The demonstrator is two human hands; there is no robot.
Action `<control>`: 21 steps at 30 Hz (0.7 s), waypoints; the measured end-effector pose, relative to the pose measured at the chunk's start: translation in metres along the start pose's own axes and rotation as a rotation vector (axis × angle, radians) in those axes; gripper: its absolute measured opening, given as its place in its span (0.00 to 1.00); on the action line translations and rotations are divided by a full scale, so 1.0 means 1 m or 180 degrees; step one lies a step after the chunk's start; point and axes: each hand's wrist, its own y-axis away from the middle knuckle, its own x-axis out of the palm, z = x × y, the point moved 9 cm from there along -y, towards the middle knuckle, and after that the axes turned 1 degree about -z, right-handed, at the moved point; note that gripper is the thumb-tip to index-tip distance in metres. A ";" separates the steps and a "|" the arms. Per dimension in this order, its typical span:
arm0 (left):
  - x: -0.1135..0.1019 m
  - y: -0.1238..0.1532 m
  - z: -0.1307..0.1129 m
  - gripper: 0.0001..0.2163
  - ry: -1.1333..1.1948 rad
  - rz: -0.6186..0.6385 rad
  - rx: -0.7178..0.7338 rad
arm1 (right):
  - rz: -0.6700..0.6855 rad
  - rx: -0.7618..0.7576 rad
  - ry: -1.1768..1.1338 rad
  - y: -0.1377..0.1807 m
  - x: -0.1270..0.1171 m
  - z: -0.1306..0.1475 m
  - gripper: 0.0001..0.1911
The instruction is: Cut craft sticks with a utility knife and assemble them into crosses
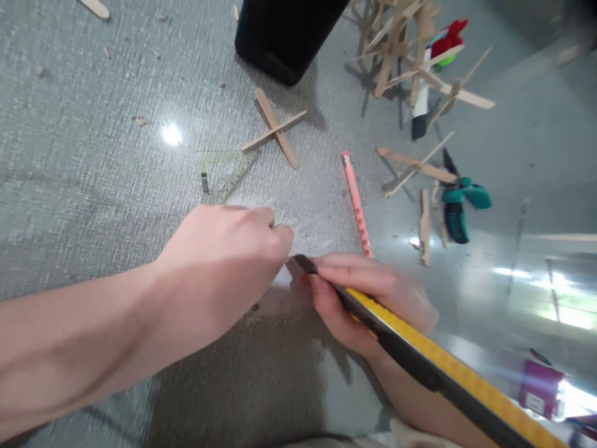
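Observation:
My right hand [373,292] is wrapped around a yellow and black utility knife [429,348], its blade end pointing up and left. At the blade tip, my left hand [233,242] is closed with knuckles up, low over the grey table. Whatever lies between its fingers is hidden. Just beyond the left hand rests a clear set square [212,165]. Two craft sticks joined in a cross [275,129] lie past it. A pink pencil [357,202] is on the table beyond my right hand.
A black container [289,37] stands at the back. At the back right are a craft-stick structure [396,46], a white marker [422,99] and another stick cross [415,167]. Teal-handled pliers [454,211] lie beside loose sticks [425,227]. A purple item [541,386] sits lower right.

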 end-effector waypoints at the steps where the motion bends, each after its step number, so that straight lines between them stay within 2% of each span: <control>1: -0.001 0.001 -0.001 0.03 -0.0039 -0.0049 0.0059 | -0.0021 -0.0025 0.0021 0.000 0.000 -0.001 0.16; 7: -0.006 0.010 0.000 0.07 -0.0165 -0.0561 -0.0097 | 0.0120 -0.0429 0.0059 -0.003 0.009 0.004 0.16; 10: -0.006 0.016 -0.002 0.08 -0.0204 -0.0728 -0.0052 | 0.0036 -0.0442 0.0084 -0.005 0.008 0.006 0.15; 16: -0.007 0.019 -0.003 0.07 -0.0121 -0.0557 -0.0131 | -0.0045 -0.0250 -0.0062 -0.005 0.007 -0.001 0.15; 21: -0.011 0.021 -0.001 0.08 0.0201 -0.0396 -0.0192 | -0.0105 -0.0286 -0.0078 -0.004 0.004 -0.004 0.14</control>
